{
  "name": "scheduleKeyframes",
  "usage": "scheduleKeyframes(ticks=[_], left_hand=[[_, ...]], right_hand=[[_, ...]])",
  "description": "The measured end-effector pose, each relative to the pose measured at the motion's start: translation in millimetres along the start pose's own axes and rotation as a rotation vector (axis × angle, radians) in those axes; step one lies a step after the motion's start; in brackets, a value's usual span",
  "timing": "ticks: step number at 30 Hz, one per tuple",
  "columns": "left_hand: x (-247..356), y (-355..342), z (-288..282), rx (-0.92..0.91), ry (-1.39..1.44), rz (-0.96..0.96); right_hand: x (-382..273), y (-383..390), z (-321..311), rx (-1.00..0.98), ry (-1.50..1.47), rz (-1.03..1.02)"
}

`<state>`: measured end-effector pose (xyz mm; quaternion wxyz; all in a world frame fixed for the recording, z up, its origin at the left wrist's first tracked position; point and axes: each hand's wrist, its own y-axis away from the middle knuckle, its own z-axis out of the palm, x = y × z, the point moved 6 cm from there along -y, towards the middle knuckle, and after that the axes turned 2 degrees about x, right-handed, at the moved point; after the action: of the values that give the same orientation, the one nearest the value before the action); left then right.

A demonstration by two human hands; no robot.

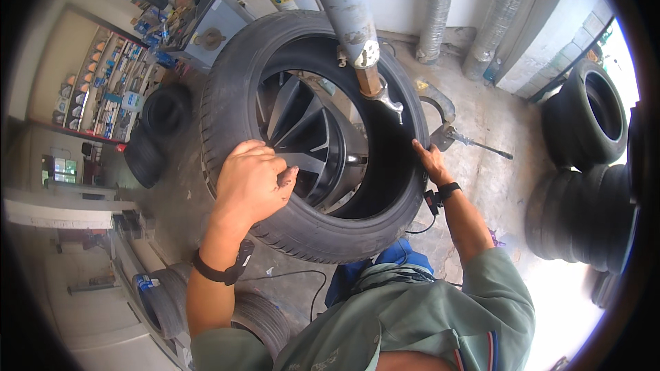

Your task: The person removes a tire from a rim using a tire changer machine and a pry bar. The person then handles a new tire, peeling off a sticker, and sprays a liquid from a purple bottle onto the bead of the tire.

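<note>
A large black tyre (237, 82) lies tilted around a dark spoked wheel rim (295, 113), both beneath the vertical post of a tyre changer (344, 10). The rim sits off to the left inside the tyre's opening. At the post's lower end, a shiny metal mounting head (388, 102) hangs over the far right part of the opening. My left hand (253, 182) is closed at the tyre's near-left inner edge, its fingertips partly hidden. On the tyre's right outer side, my right hand (432, 163) grips with the thumb toward the sidewall. Each wrist wears a black strap.
A curved metal arm with a rod (443, 120) stands right of the tyre. More tyres (584, 117) are stacked at the right, and others (165, 113) stand at the left. Near my left elbow are further tyres (165, 295). A cluttered bench (199, 34) is at the far left.
</note>
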<state>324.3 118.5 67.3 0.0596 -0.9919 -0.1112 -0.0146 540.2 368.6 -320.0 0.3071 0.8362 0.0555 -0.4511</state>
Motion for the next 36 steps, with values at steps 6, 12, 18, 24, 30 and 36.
scheduleKeyframes(ticks=[6, 12, 18, 24, 30, 36], left_hand=[[5, -5, 3, 0.022, -0.019, 0.051], [8, -3, 2, 0.024, -0.032, 0.053], [15, -11, 9, 0.024, -0.027, 0.078], [14, -12, 7, 0.029, -0.039, 0.071], [18, -17, 11, -0.010, -0.049, 0.057], [26, -19, 15, -0.007, -0.027, 0.080]], right_hand=[[20, -5, -3, -0.106, 0.031, 0.008], [-159, 36, 5, 0.089, 0.210, -0.724], [-194, -11, 30, -0.027, 0.531, -0.570], [-209, 3, 28, -0.145, 0.686, -0.645], [-214, -29, -11, -0.057, 0.740, -0.555], [-185, -63, -78, 0.361, 0.429, -0.384]])
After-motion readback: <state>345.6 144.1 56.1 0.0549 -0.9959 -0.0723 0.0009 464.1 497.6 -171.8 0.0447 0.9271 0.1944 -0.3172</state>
